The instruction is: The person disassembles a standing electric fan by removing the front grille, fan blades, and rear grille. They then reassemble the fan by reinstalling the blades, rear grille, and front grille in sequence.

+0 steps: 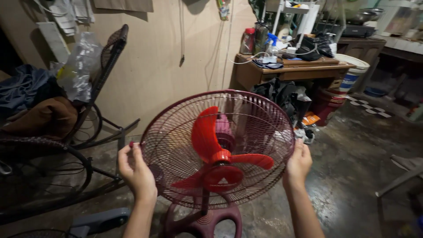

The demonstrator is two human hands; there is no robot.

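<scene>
A plain tan wall (163,66) stood behind, with a dark wicker rocking chair (88,114) piled with clothes at left. A cluttered wooden table (291,70) sat at right on the wet-looking concrete floor (352,167), dimly lit.

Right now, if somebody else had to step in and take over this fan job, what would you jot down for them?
Left hand: grips the left rim of the fan's rear guard, fingers pinching a small red clip there.
Right hand: holds the right rim of the same guard.
The fan stands upright on its dark red base on the concrete floor.
Done: front guard is off; the red blades are exposed.
Left: blades and rear guard are still mounted.
</scene>
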